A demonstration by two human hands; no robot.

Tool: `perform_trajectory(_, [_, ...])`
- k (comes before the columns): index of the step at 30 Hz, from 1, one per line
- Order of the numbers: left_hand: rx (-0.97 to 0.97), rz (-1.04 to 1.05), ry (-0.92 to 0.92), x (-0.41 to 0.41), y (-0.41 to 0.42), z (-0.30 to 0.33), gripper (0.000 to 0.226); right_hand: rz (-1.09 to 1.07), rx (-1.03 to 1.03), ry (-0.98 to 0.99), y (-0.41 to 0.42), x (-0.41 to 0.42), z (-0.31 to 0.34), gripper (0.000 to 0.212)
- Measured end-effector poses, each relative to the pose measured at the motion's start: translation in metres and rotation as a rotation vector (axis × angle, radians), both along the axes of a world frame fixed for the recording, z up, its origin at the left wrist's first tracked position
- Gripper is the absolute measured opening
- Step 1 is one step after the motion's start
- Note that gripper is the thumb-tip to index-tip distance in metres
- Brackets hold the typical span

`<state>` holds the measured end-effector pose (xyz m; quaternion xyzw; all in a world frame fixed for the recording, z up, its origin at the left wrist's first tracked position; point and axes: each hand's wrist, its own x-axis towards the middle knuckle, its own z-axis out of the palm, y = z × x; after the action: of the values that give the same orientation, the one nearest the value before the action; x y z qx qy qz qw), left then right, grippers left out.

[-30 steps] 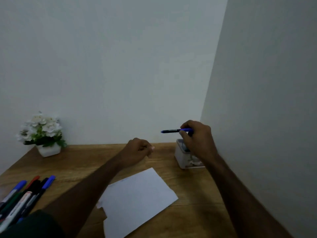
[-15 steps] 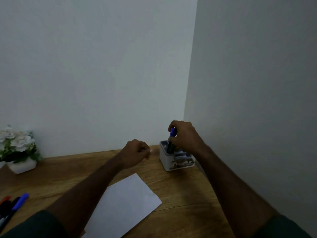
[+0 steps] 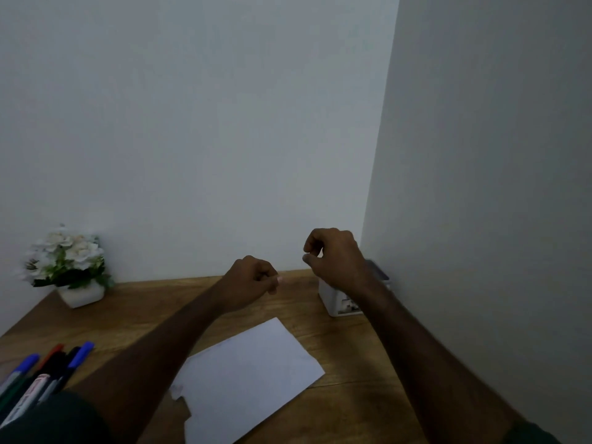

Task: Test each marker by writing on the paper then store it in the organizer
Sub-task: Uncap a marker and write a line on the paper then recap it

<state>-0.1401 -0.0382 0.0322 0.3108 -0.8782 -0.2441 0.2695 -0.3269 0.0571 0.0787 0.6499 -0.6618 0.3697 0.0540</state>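
Hands (image 3: 336, 257) empty, white organizer (image 3: 334, 299) behind

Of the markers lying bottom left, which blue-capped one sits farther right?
The blue-capped marker whose cap points toward the paper; the other blue-capped marker lies at the cluster's left edge.

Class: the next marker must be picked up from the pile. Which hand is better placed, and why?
Left. The markers lie at the desk's near-left corner, on the left arm's side. The left hand holds nothing. The right hand, also holding nothing, hangs over the organizer at far right.
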Motion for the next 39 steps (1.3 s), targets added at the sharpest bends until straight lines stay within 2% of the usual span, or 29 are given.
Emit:
perform_trajectory(5, [0.010, 0.095, -0.017, 0.063, 0.004, -0.002, 0.018, 0.158, 0.049, 0.011, -0.017, 0.070, -0.023, 0.004])
perform_trajectory(13, [-0.016, 0.348, -0.018, 0.211, 0.016, -0.010, 0.027, 0.412, 0.201, 0.046, -0.039, 0.197, -0.063, 0.002])
perform_trajectory(16, [-0.011, 0.450, 0.003, 0.264, 0.022, -0.019, 0.032, 0.500, 0.257, 0.038, -0.046, 0.238, -0.076, 0.011])
perform_trajectory(20, [0.009, 0.522, -0.026, 0.316, 0.025, -0.034, 0.029, 0.542, 0.360, 0.029, -0.052, 0.282, -0.094, 0.020])
perform_trajectory(23, [0.024, 0.557, -0.023, 0.332, 0.028, -0.043, 0.025, 0.575, 0.410, 0.017, -0.056, 0.307, -0.105, 0.027])
perform_trajectory(26, [0.040, 0.565, -0.035, 0.338, 0.025, -0.053, 0.022, 0.567, 0.423, -0.008, -0.056, 0.323, -0.109, 0.024])
perform_trajectory(30, [0.053, 0.565, -0.038, 0.336, 0.021, -0.060, 0.017, 0.461, 0.378, -0.010, -0.058, 0.336, -0.113, 0.016])
perform_trajectory(35, [0.075, 0.552, -0.029, 0.329, 0.016, -0.061, 0.012, 0.308, 0.429, 0.020, -0.066, 0.335, -0.114, 0.012])
perform_trajectory(39, [0.017, 0.535, 0.091, 0.312, 0.016, -0.059, 0.010, 0.294, 0.427, 0.000, -0.069, 0.320, -0.108, 0.022])
